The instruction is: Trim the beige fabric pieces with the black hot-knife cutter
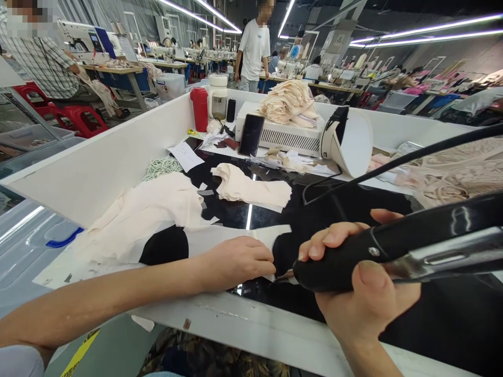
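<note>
My left hand (239, 262) lies at the near edge of the black glossy tabletop (314, 214), its fingers curled together on the end of a cream fabric piece (220, 238). My right hand (365, 293) is wrapped round a thick black-handled tool (330, 264) with a shiny metal strip along its side; its exact kind is unclear. A small thin tip at the tool's left end comes close to my left fingertips and the fabric edge. Left of this piece spreads a heap of cream fabric (157, 204). Farther back rests a small stack of cream cut pieces (251, 188).
White side boards (98, 162) wall the table. Toward the back are a phone (251, 134), a red cup (199, 109), a vented white box (285, 139) bearing fabric and a white cone-shaped object (351, 144). A black cable (412, 156) crosses the right side. A person (253, 52) stands beyond.
</note>
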Tool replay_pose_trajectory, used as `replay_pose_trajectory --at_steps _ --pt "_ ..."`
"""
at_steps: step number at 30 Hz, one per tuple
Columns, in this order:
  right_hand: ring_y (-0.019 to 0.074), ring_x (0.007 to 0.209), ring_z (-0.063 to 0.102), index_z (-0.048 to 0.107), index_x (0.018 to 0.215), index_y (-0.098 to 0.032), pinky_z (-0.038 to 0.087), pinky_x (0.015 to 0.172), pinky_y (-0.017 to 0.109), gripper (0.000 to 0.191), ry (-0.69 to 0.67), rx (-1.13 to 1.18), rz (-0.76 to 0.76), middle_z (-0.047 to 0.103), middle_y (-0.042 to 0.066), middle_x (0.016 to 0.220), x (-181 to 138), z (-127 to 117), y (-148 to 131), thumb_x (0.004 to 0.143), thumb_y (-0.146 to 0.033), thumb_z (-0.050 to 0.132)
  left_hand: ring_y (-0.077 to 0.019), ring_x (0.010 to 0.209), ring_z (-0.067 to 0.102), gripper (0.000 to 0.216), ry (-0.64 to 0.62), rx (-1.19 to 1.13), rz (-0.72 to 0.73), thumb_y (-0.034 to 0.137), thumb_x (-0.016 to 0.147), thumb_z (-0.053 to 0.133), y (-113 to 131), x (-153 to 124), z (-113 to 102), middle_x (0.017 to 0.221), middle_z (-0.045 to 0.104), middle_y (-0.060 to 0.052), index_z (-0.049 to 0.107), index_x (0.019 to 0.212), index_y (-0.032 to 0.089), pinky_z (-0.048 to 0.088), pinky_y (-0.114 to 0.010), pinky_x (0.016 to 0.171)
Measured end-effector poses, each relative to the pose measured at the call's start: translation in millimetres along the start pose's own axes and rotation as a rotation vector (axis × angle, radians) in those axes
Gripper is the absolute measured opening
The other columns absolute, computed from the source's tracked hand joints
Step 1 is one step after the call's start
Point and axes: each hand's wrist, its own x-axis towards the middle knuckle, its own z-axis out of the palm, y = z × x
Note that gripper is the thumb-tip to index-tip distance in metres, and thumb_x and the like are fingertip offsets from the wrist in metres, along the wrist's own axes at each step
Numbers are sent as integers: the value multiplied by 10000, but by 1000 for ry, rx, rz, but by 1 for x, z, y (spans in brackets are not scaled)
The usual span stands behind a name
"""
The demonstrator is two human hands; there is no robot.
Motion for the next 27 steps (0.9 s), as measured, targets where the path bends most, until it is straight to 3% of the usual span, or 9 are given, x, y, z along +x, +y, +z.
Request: replay_pose_trajectory --at_steps 6,14,27 --pt "172 512 639 639 1217 -284 522 447 302 567 3 -10 -13 683 -75 762 1 1 -1 805 -486 972 -197 1132 782 286 31 -16 72 41 1159 575 -4 -8 -4 1285 841 -87 797 1272 180 597 -335 1114" --pt "179 498 647 679 1180 -281 570 447 324 560 16 5 -2 720 -77 741 2 2 -3 776 -482 1011 -202 1147 778 278 -14 48 89 257 1237 551 -5 -9 -6 1266 845 -99 817 1250 179 567 -318 1194" --pt "170 505 639 682 1186 -278 567 435 311 547 25 -15 -20 708 -78 754 3 2 -2 783 -480 993 -184 1108 773 230 51 57 115 201 1207 582 -5 -10 -3 1176 824 -95 805 1169 158 592 -296 1191"
